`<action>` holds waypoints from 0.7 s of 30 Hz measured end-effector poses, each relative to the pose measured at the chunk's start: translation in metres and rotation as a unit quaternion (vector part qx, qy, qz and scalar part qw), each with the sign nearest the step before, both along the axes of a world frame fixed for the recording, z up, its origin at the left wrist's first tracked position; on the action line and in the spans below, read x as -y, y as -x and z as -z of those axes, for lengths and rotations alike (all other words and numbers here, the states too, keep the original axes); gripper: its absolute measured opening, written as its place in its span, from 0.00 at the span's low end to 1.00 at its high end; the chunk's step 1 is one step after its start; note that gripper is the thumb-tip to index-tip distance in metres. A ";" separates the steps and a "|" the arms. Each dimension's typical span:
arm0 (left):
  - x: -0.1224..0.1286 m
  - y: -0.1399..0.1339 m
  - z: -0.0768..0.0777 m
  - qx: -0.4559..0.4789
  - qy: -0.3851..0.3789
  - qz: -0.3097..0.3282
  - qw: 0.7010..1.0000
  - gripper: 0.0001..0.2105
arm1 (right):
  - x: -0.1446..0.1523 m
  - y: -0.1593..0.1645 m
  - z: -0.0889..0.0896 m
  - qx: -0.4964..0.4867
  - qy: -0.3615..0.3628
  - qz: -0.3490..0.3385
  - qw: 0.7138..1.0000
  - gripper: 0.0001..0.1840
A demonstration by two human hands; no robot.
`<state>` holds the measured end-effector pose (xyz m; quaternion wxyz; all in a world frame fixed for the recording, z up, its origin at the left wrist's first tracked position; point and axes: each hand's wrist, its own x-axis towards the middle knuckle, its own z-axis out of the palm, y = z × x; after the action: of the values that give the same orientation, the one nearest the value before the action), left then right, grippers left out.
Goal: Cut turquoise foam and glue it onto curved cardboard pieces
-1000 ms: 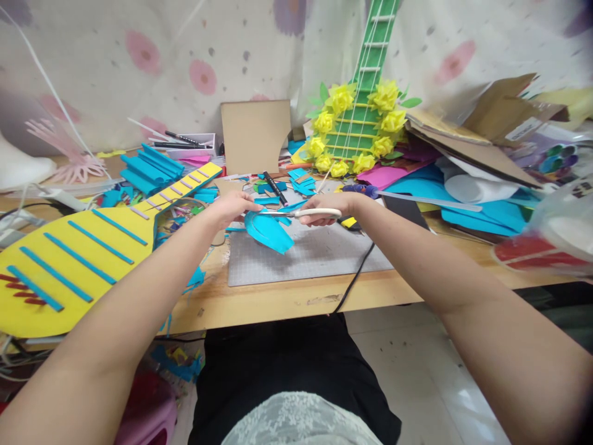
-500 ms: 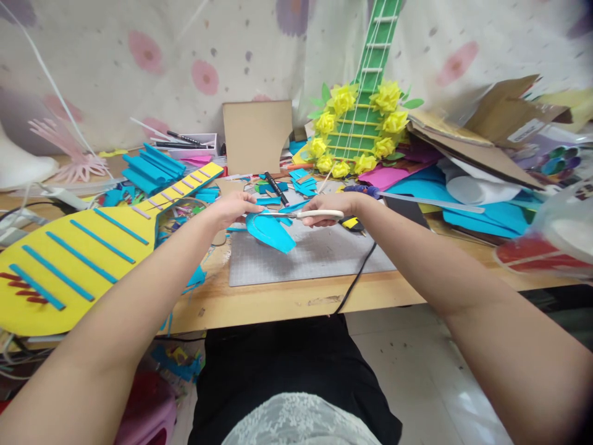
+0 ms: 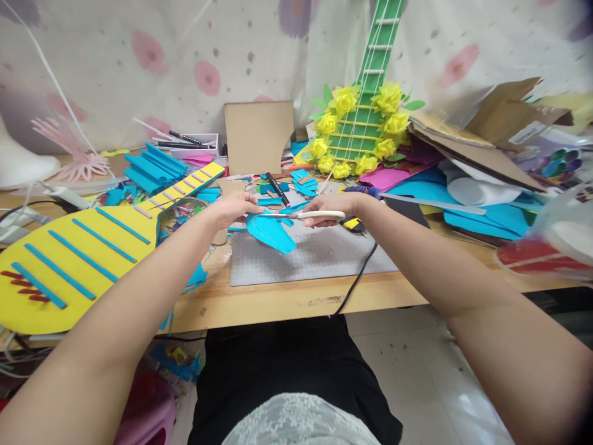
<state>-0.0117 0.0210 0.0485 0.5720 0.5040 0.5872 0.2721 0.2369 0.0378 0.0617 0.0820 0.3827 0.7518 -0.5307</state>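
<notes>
scissors (image 3: pixel 306 215) cut further into blue foam piece (image 3: pixel 271 230); hands unmoved.

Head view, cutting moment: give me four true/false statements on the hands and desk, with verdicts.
1. The right hand holds white-handled scissors. True.
2. The left hand grips a red sheet. False: it holds a blue foam piece.
3. The blue foam piece is over a grey cutting mat. True.
4. The yellow guitar cutout lies to the person's right. False: it lies to the left.
</notes>
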 end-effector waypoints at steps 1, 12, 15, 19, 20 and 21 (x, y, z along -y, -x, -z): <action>0.000 0.000 0.001 0.000 -0.001 0.000 1.000 0.15 | 0.000 0.000 0.001 -0.001 -0.001 -0.002 1.000 0.28; -0.002 0.000 0.003 0.008 -0.007 -0.004 1.000 0.12 | 0.004 0.002 -0.003 0.006 0.005 0.012 1.000 0.27; -0.002 0.001 0.001 0.006 -0.004 -0.006 1.000 0.13 | 0.004 0.002 -0.006 0.008 0.001 0.012 1.000 0.27; -0.003 0.003 0.004 0.034 -0.007 0.008 0.999 0.13 | 0.003 0.002 -0.005 0.011 -0.008 0.005 1.000 0.26; -0.003 0.003 0.005 0.040 -0.009 0.010 0.999 0.13 | 0.003 0.002 -0.004 0.012 -0.011 0.003 1.000 0.26; -0.004 0.003 0.005 0.043 -0.011 0.011 0.999 0.13 | 0.002 0.002 -0.004 0.013 -0.013 0.001 1.000 0.26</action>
<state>-0.0151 0.0247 0.0432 0.5942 0.5045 0.5531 0.2941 0.2352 0.0353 0.0658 0.0863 0.3917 0.7571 -0.5156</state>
